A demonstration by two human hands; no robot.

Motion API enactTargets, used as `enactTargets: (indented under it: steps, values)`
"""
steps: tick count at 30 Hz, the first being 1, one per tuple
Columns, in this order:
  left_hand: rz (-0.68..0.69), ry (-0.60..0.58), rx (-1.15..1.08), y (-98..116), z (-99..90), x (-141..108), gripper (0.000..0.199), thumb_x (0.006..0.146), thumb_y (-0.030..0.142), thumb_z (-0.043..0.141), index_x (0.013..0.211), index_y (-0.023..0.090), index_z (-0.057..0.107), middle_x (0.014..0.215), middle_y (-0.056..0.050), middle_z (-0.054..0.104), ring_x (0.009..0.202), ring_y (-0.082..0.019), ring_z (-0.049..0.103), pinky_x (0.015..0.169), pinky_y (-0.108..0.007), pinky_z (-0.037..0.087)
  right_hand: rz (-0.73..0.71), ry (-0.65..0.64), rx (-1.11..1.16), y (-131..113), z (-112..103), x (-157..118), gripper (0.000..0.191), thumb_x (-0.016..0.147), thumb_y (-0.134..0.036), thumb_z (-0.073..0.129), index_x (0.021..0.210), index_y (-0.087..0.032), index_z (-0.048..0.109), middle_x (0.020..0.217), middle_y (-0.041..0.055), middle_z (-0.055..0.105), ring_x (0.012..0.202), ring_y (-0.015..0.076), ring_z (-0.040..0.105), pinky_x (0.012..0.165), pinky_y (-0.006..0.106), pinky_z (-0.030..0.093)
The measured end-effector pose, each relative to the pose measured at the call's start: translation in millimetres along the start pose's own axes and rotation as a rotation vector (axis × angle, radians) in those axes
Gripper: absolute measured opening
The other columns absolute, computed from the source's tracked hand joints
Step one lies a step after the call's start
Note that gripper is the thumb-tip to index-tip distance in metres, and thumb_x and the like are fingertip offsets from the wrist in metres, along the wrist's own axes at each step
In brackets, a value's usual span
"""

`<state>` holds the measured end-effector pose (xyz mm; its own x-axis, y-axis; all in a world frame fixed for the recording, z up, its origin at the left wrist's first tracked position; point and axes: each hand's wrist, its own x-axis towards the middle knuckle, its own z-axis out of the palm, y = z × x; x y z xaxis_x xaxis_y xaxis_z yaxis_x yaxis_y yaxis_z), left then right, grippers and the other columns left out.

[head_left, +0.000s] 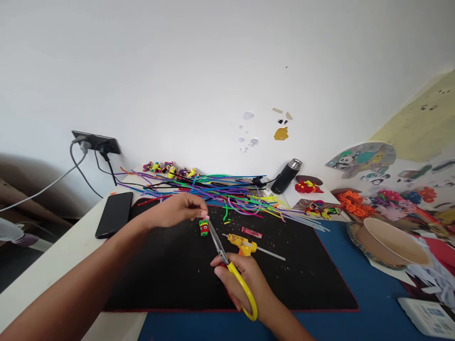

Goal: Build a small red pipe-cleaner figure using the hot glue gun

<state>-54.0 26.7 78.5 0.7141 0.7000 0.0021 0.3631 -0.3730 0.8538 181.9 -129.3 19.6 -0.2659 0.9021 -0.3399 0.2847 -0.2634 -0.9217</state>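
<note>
My left hand [188, 208] is closed in a pinch at the top of a small red and green figure [204, 228] with eyes, which hangs over the black mat [159, 274]. My right hand [245, 279] grips yellow-handled scissors [245, 289]. Their blades point up and to the left, with the tips close to my left fingertips and the figure's top. Whether the tips touch the figure I cannot tell. Just beyond my right hand lies a yellow glue gun [241, 244] with a glue stick [272, 253] in its back.
Pipe cleaners [213, 187] lie heaped along the wall. A phone [114, 215] rests at left. A red lighter [251, 232] is on the mat. A black flask [286, 176] stands at the back. At right are a bowl [394, 241] and orange pipe-cleaner pieces [353, 203].
</note>
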Motion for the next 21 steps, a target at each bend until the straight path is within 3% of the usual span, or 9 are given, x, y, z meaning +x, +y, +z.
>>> enactTargets:
  steps: [4,9,12,15,18,21]
  values:
    - [-0.011,0.093,0.028,3.1,26.8,-17.1,0.038,0.100,0.049,0.058,0.089,0.017,0.076,0.082,-0.002,0.073,0.076,-0.017,0.063,0.072,-0.025,0.046,0.002,0.079,0.101,2.2,-1.6,-1.4,0.066,0.086,-0.075,0.066,0.110,-0.014,0.070,0.040,-0.0117,0.041,0.030,0.0089,0.035,0.032,0.019,0.025]
    - [-0.037,0.223,0.473,33.4,39.1,-34.4,0.029,0.104,0.032,0.052,0.101,0.023,0.080,0.096,-0.003,0.081,0.084,-0.020,0.072,0.074,-0.026,0.048,0.020,0.090,0.040,6.6,-1.7,0.6,0.062,0.087,-0.072,0.066,0.109,-0.014,0.071,0.043,-0.0111,0.042,0.030,0.0085,0.037,0.032,0.019,0.027]
    - [0.057,0.111,0.794,48.8,31.4,-29.2,0.024,0.100,0.019,0.056,0.096,0.022,0.079,0.092,-0.006,0.081,0.085,-0.022,0.073,0.073,-0.027,0.048,0.027,0.093,-0.066,12.4,1.4,4.5,0.051,0.090,-0.062,0.068,0.109,-0.015,0.074,0.047,-0.0094,0.046,0.031,0.0084,0.040,0.033,0.019,0.030]
    - [0.153,-0.040,0.940,54.3,19.4,-15.6,0.022,0.092,0.008,0.061,0.084,0.020,0.077,0.086,-0.006,0.079,0.083,-0.021,0.072,0.072,-0.027,0.047,0.019,0.079,-0.159,14.8,4.6,5.7,0.039,0.090,-0.051,0.072,0.108,-0.016,0.077,0.052,-0.0079,0.049,0.034,0.0074,0.045,0.035,0.017,0.032]
    - [0.148,-0.079,0.805,46.1,8.1,-2.4,0.021,0.090,0.008,0.063,0.081,0.021,0.077,0.085,-0.004,0.079,0.084,-0.020,0.072,0.072,-0.026,0.045,0.020,0.021,-0.190,10.8,3.3,1.3,0.039,0.091,-0.049,0.072,0.113,-0.017,0.078,0.054,-0.0079,0.049,0.035,0.0071,0.044,0.035,0.017,0.033]
    - [0.084,-0.113,0.398,25.4,2.5,3.7,0.020,0.093,0.016,0.061,0.085,0.021,0.079,0.085,-0.001,0.080,0.079,-0.015,0.071,0.074,-0.022,0.046,0.021,-0.031,-0.169,6.7,-1.4,-5.6,0.046,0.093,-0.054,0.069,0.118,-0.016,0.077,0.051,-0.0091,0.046,0.034,0.0075,0.042,0.035,0.017,0.034]
